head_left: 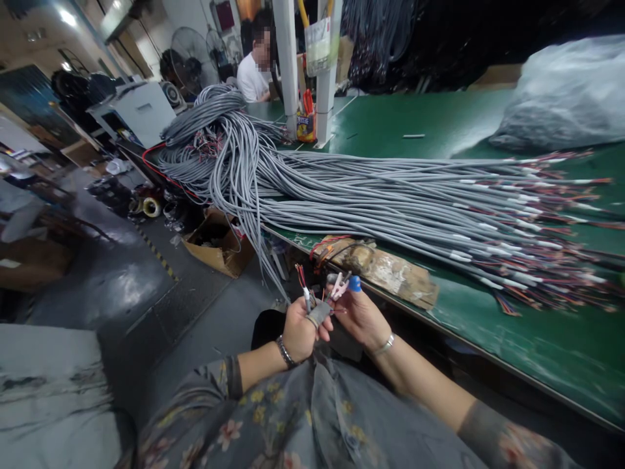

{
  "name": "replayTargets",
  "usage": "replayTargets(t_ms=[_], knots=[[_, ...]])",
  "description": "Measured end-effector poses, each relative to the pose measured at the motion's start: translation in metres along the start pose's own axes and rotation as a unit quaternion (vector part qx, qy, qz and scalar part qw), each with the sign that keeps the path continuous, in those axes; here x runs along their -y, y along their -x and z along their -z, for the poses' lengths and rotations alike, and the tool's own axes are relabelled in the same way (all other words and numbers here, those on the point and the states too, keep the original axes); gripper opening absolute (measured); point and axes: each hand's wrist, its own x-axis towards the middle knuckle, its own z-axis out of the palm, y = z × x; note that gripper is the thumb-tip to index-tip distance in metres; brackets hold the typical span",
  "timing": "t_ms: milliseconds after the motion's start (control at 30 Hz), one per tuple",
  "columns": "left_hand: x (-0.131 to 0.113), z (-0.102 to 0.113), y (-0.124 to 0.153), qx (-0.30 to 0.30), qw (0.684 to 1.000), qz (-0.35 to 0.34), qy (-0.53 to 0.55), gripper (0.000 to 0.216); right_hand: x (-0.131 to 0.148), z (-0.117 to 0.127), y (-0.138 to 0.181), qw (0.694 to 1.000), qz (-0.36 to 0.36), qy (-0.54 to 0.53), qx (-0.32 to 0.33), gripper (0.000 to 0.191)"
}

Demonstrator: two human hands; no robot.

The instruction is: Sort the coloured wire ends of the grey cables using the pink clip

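Observation:
My left hand [299,333] is closed around the end of a grey cable [307,301], just in front of my body. A white sleeve [306,292] sits near that end, and thin red and dark wires [301,275] fan out above it. A grey wrapped piece [319,313] shows at my left thumb; whether it is tape on the thumb or a held part I cannot tell. Close by on the right, my right hand [365,320] has its fingers drawn together at small pinkish-white pieces [338,286] and fine wires. A blue cover [354,283] is on one fingertip.
A thick bundle of grey cables [342,189] lies along the green table [551,355], with stripped, coloured ends at right. Worn cardboard [390,273] lies at the table's edge. An open carton [219,251] stands below. Behind are a plastic bag [566,91], white posts [287,65] and a seated person [251,75].

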Motion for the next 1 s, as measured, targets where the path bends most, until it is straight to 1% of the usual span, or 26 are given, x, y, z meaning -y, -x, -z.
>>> replayTargets(t_ms=[100,167,233,300,367,433,533,600,667,733,800,867,1000], knots=[[0.002,0.004,0.000,0.009,1.000,0.002,-0.003,0.042,0.003,0.000,0.004,1.000,-0.020,-0.006,0.013,0.049],[0.004,0.008,0.001,0.016,1.000,0.004,-0.009,0.042,0.008,0.001,0.007,0.997,-0.059,0.010,0.042,0.054],[0.006,0.013,0.002,0.024,0.999,0.007,-0.021,0.042,0.013,0.005,0.011,0.989,-0.103,0.058,0.085,0.054],[0.006,0.016,0.002,0.038,0.998,0.013,-0.042,0.043,0.016,0.009,0.015,0.977,-0.127,0.124,0.115,0.049],[0.006,0.018,0.003,0.061,0.995,0.023,-0.070,0.043,0.019,0.012,0.017,0.968,-0.121,0.187,0.119,0.044],[0.004,0.019,0.003,0.099,0.989,0.042,-0.105,0.043,0.020,0.011,0.019,0.959,-0.102,0.241,0.111,0.042],[0.001,0.018,0.002,0.177,0.966,0.097,-0.162,0.041,0.022,0.006,0.022,0.936,-0.079,0.320,0.120,0.042],[0.001,0.017,0.000,0.207,0.953,0.122,-0.185,0.040,0.024,0.004,0.023,0.924,-0.060,0.356,0.123,0.042],[0.001,0.017,-0.001,0.196,0.957,0.120,-0.179,0.039,0.025,0.005,0.024,0.925,-0.035,0.361,0.109,0.044],[0.002,0.017,-0.001,0.153,0.972,0.106,-0.144,0.040,0.024,0.008,0.026,0.937,-0.024,0.337,0.087,0.048],[0.003,0.016,-0.002,0.099,0.986,0.089,-0.100,0.042,0.021,0.012,0.029,0.949,-0.033,0.305,0.068,0.050],[0.004,0.015,-0.003,0.062,0.993,0.075,-0.069,0.044,0.016,0.014,0.033,0.956,-0.033,0.288,0.053,0.051],[0.006,0.011,-0.003,0.042,0.996,0.067,-0.049,0.047,0.005,0.006,0.040,0.955,0.034,0.294,-0.002,0.046]])
